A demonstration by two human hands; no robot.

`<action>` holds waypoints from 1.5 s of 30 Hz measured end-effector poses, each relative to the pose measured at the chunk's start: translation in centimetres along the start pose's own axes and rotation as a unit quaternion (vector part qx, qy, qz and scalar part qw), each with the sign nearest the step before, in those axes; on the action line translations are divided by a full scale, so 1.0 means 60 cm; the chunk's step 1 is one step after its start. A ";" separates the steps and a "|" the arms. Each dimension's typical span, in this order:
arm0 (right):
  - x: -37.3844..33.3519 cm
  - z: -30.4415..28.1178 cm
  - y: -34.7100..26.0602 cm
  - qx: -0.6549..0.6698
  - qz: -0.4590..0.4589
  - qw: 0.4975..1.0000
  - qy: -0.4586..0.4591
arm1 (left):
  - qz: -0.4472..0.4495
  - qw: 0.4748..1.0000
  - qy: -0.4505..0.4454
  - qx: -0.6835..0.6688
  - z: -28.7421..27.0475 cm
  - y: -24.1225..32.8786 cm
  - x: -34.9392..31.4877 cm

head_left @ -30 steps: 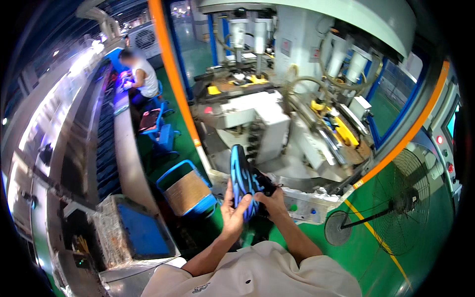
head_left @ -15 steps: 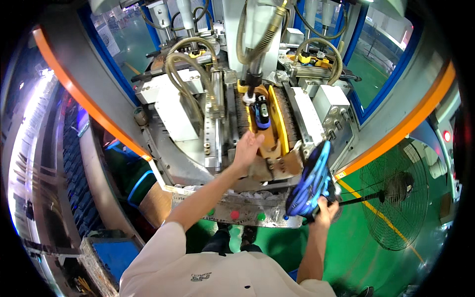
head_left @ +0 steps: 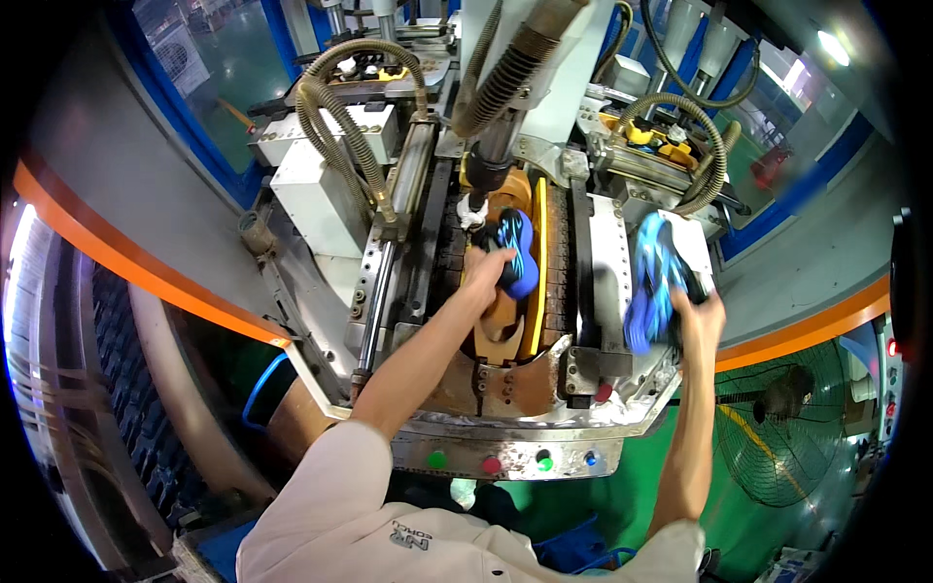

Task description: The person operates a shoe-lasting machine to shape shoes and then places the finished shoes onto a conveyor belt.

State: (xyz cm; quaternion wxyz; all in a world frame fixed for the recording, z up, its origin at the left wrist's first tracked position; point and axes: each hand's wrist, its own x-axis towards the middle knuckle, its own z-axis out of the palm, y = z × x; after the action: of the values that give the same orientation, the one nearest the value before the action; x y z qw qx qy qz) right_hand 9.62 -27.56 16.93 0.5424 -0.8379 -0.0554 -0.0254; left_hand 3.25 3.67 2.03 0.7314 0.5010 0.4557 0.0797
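Note:
In the middle of the machine, my left hand (head_left: 485, 276) is closed on a black shoe (head_left: 520, 260) with light-blue streaks and a violet-blue sole. This shoe is tilted over the brown cradle (head_left: 501, 325), beside its yellow side plate (head_left: 540, 282). Just above it, the dark press head (head_left: 486, 175) has a white wrapped tip next to the shoe. My right hand (head_left: 702, 319) grips a second shoe (head_left: 653, 277), blue with light-blue streaks and somewhat blurred, raised at the right over the white machine block.
Bent metal hoses (head_left: 335, 73) and white blocks (head_left: 326, 199) flank the cradle. Along the front edge runs a panel with coloured buttons (head_left: 493, 465). An orange-edged guard (head_left: 146, 277) curves at the left, and a wire-caged fan (head_left: 777, 413) stands at the right.
My left hand has gone from the cradle's front to the shoe, now lifted and tilted. The right hand has carried its shoe up and to the right. The view has shifted.

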 end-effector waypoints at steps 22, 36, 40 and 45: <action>-0.272 0.461 -0.051 0.000 -0.429 0.877 -0.216 | 0.079 0.804 0.442 -0.390 -0.462 -0.351 -0.812; -0.644 0.478 0.098 0.092 -0.483 0.750 -0.444 | 0.034 0.448 0.691 -0.566 -0.515 -0.808 -1.034; -0.791 0.532 -0.113 0.195 -0.470 0.664 -0.547 | 0.020 0.372 0.783 -0.497 -0.640 -0.994 -1.128; -1.164 0.462 -0.466 0.243 -0.460 0.485 -0.703 | -0.089 0.367 0.831 -0.410 -0.809 -1.174 -1.218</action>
State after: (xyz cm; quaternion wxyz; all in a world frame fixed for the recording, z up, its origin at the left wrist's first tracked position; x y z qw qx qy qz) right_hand -63.52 4.49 23.71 0.4161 -0.2672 -0.7998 0.3401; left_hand -98.73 -40.36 -15.84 0.1021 -0.2224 0.7864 0.5671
